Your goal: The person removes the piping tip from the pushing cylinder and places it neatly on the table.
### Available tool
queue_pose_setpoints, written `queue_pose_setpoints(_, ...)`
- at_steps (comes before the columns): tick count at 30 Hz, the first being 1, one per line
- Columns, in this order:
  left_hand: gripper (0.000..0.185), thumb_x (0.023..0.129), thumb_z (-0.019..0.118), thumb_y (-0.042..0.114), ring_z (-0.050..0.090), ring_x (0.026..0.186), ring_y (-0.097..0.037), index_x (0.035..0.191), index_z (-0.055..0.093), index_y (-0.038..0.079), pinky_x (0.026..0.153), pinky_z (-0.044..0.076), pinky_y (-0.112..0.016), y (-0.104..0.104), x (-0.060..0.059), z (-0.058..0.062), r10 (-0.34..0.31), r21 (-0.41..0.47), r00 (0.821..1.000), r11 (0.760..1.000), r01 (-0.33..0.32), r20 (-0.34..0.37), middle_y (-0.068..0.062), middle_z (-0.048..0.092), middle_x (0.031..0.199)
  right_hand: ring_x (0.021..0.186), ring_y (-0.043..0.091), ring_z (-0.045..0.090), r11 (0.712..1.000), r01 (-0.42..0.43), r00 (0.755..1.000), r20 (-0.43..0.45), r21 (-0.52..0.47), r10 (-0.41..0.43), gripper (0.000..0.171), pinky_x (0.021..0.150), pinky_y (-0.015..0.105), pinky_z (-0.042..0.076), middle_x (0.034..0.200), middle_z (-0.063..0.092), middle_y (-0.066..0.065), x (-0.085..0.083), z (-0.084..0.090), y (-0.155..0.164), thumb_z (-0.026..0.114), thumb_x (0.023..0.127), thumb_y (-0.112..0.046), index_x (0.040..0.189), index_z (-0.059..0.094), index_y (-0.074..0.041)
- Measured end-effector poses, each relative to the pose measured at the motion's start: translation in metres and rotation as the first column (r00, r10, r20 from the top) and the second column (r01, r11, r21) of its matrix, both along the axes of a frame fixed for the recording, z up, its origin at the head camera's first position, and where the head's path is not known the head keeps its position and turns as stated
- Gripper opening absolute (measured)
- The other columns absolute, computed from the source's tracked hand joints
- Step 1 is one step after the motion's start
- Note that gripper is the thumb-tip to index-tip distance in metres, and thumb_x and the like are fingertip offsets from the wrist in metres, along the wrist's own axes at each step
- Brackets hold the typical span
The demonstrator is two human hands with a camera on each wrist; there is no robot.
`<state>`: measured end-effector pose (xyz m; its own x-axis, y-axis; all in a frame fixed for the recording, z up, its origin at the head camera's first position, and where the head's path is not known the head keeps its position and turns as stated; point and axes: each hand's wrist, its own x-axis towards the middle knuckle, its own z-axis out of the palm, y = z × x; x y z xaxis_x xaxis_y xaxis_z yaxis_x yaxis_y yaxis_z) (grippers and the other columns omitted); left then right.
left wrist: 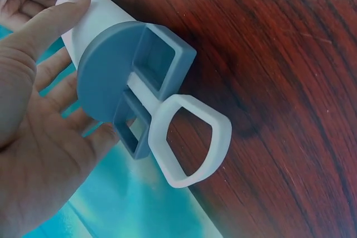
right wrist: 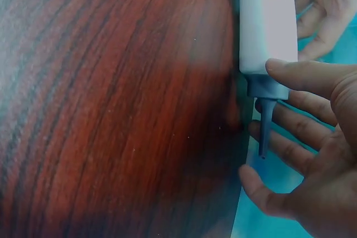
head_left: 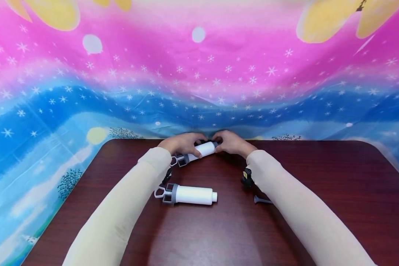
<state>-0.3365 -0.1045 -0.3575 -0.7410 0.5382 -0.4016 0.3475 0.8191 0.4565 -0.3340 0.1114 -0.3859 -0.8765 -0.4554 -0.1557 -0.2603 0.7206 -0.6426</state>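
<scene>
My left hand has its grip curled round the white plastic syringe-shaped tube, near the grey finger-flange collar and white loop plunger handle. My right hand cups the grey tapered nozzle at the other end, thumb on the shoulder. I judge the nozzle is being seated; next comes a firm twist. The tube lies at the far edge of the dark red wooden worktop; a second white tube and a loose grey nozzle lie nearer.

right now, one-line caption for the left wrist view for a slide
Left hand holds a white syringe-like tube with grey finger flange and white ring plunger above a dark wood table.
</scene>
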Motion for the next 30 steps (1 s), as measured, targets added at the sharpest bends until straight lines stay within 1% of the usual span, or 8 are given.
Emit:
queue_pose_setpoints(2,0.072,0.098,0.075,0.022,0.052,0.142,-0.031,0.16,0.041,0.015,0.113,0.047,-0.047,0.001,0.0,0.0,-0.001,-0.01,1.0,1.0,0.001,-0.001,-0.016,0.052,0.156,0.13,0.039,0.06,1.0,-0.006,1.0,-0.008,0.01,0.006,0.049,0.112,0.053,0.047,0.14,0.064,0.024,0.0,0.0,-0.001,0.075,0.093,-0.008,0.139,0.062,0.003)
queue_pose_setpoints(7,0.069,0.098,0.075,0.022,0.058,0.134,-0.03,0.159,0.044,0.017,0.108,0.05,-0.046,0.003,0.002,0.0,-0.002,-0.019,1.0,1.0,0.002,0.006,-0.015,0.056,0.152,0.127,0.036,0.061,0.999,0.002,1.0,-0.01,0.042,-0.001,0.045,0.11,0.052,0.048,0.138,0.065,0.021,0.003,-0.002,-0.002,0.076,0.095,-0.01,0.137,0.065,-0.001)
queue_pose_setpoints(12,0.068,0.097,0.076,0.02,0.059,0.13,-0.029,0.158,0.046,0.018,0.106,0.052,-0.046,0.002,0.005,0.001,0.002,-0.015,1.0,1.0,-0.002,0.013,-0.014,0.057,0.15,0.125,0.034,0.062,0.997,-0.012,0.999,-0.03,0.07,0.014,0.042,0.108,0.051,0.05,0.136,0.067,0.018,0.007,-0.003,-0.002,0.077,0.095,-0.014,0.135,0.066,-0.004)
queue_pose_setpoints(15,0.066,0.097,0.076,0.018,0.059,0.128,-0.029,0.157,0.048,0.019,0.105,0.052,-0.046,0.001,0.007,0.002,-0.008,-0.002,1.0,1.0,0.008,0.005,-0.014,0.058,0.148,0.122,0.033,0.064,0.997,-0.015,0.999,-0.047,0.071,0.019,0.04,0.106,0.051,0.051,0.132,0.068,0.017,0.01,-0.001,-0.001,0.078,0.095,-0.016,0.132,0.068,-0.004)
queue_pose_setpoints(20,0.064,0.096,0.077,0.016,0.06,0.126,-0.027,0.154,0.051,0.021,0.104,0.051,-0.046,0.0,0.014,0.006,-0.03,0.025,0.999,0.999,0.031,-0.028,-0.013,0.06,0.145,0.115,0.031,0.066,0.998,-0.022,0.997,-0.068,0.063,0.026,0.038,0.102,0.049,0.053,0.126,0.07,0.016,0.02,0.006,0.002,0.08,0.094,-0.017,0.128,0.069,-0.004)
queue_pose_setpoints(23,0.064,0.095,0.078,0.016,0.061,0.123,-0.026,0.153,0.052,0.022,0.105,0.051,-0.045,0.001,0.019,0.009,-0.048,0.033,0.997,0.998,0.05,-0.056,-0.012,0.061,0.143,0.113,0.03,0.066,0.998,-0.024,0.997,-0.067,0.061,0.028,0.038,0.1,0.047,0.054,0.124,0.07,0.015,0.025,0.011,0.004,0.081,0.093,-0.017,0.127,0.068,-0.005)
queue_pose_setpoints(26,0.063,0.095,0.078,0.017,0.061,0.12,-0.024,0.153,0.053,0.023,0.104,0.051,-0.044,0.002,0.025,0.011,-0.078,0.037,0.993,0.996,0.082,-0.09,-0.01,0.063,0.141,0.11,0.029,0.066,0.998,-0.025,0.997,-0.068,0.06,0.029,0.038,0.098,0.047,0.054,0.121,0.071,0.014,0.032,0.016,0.007,0.082,0.092,-0.017,0.124,0.068,-0.004)
queue_pose_setpoints(30,0.061,0.096,0.078,0.017,0.062,0.117,-0.022,0.151,0.054,0.025,0.102,0.051,-0.043,0.003,0.035,0.017,-0.099,0.054,0.986,0.993,0.107,-0.13,-0.006,0.064,0.139,0.109,0.03,0.067,0.999,-0.035,0.997,-0.071,0.034,0.038,0.036,0.097,0.047,0.055,0.118,0.071,0.015,0.041,0.024,0.014,0.082,0.092,-0.017,0.122,0.068,-0.004)
